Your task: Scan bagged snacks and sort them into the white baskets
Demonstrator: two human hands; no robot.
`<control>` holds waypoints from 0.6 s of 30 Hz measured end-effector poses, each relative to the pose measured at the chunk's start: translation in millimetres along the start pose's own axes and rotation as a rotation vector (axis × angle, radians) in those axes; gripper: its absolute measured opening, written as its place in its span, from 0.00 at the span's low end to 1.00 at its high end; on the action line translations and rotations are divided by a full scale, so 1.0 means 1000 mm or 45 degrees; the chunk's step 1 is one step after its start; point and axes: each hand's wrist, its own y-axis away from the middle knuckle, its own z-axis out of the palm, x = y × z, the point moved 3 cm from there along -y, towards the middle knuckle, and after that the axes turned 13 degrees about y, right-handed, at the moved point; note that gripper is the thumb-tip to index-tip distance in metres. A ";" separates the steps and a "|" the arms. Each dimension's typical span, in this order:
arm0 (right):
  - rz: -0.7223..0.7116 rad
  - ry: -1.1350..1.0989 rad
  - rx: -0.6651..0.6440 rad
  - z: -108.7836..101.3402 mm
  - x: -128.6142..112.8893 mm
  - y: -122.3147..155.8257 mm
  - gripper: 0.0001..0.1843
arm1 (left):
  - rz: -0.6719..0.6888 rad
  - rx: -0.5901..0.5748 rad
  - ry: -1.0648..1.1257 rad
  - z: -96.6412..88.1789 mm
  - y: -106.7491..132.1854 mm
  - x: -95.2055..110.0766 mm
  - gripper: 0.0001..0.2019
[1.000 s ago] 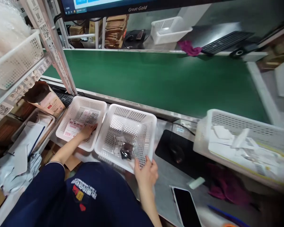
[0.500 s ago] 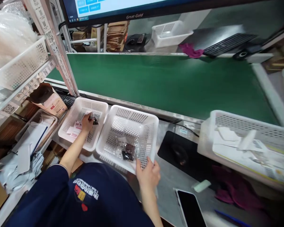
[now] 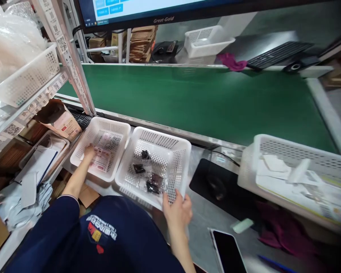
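My left hand point(image 3: 89, 151) is inside the left white basket point(image 3: 75, 153), its fingers closed on the edge of a printed paper slip point(image 3: 102, 159) with pink and red markings. A clear plastic packet seems to lie behind the slip. My right hand point(image 3: 177, 208) grips the near right corner of the right white basket point(image 3: 184, 159), thumb inside the wall. On that basket's floor lie several small dark items in clear bags, among them a black one point(image 3: 145, 154), another black one point(image 3: 139, 168) and a dark brown one point(image 3: 156, 179).
A green conveyor belt point(image 3: 187, 102) runs behind the baskets. To the right are a mouse on a black mat point(image 3: 204, 182), a phone point(image 3: 229, 250) and a white bin point(image 3: 247, 167) of papers. A shelf post point(image 3: 74, 72) and an opened carton point(image 3: 64, 123) stand left.
My left hand has let go of dark bagged items and moved left onto the paper slip. Two more dark items now lie in the right basket. My right hand stays on the rim.
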 end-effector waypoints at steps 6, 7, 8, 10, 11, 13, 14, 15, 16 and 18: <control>-0.090 -0.059 0.177 -0.013 -0.012 -0.001 0.47 | 0.287 0.004 0.287 -0.028 0.010 0.033 0.07; -0.088 -0.104 0.165 -0.016 -0.018 -0.003 0.49 | 0.374 0.008 0.420 -0.029 0.014 0.044 0.08; -0.090 -0.153 0.141 -0.018 -0.025 -0.004 0.51 | 0.459 0.003 0.581 -0.026 0.019 0.055 0.09; -0.114 -0.233 0.089 -0.023 -0.042 -0.008 0.52 | 0.571 -0.043 0.905 -0.007 0.030 0.077 0.10; -0.137 -0.262 0.073 -0.024 -0.049 -0.010 0.52 | 0.575 -0.092 1.014 0.007 0.036 0.086 0.10; -0.193 -0.301 0.069 -0.027 -0.060 -0.011 0.51 | 0.522 -0.213 1.083 0.041 0.049 0.099 0.09; -0.218 -0.310 0.077 -0.028 -0.062 -0.011 0.50 | 0.530 -0.276 1.071 0.056 0.056 0.104 0.08; -0.236 -0.306 0.087 -0.028 -0.061 -0.010 0.50 | 0.591 -0.306 1.028 0.068 0.064 0.108 0.08; -0.245 -0.289 0.099 -0.027 -0.057 -0.008 0.49 | 0.684 -0.312 0.969 0.076 0.073 0.111 0.09; -0.234 -0.222 0.119 -0.024 -0.045 -0.003 0.48 | 0.893 -0.276 0.857 0.087 0.091 0.116 0.10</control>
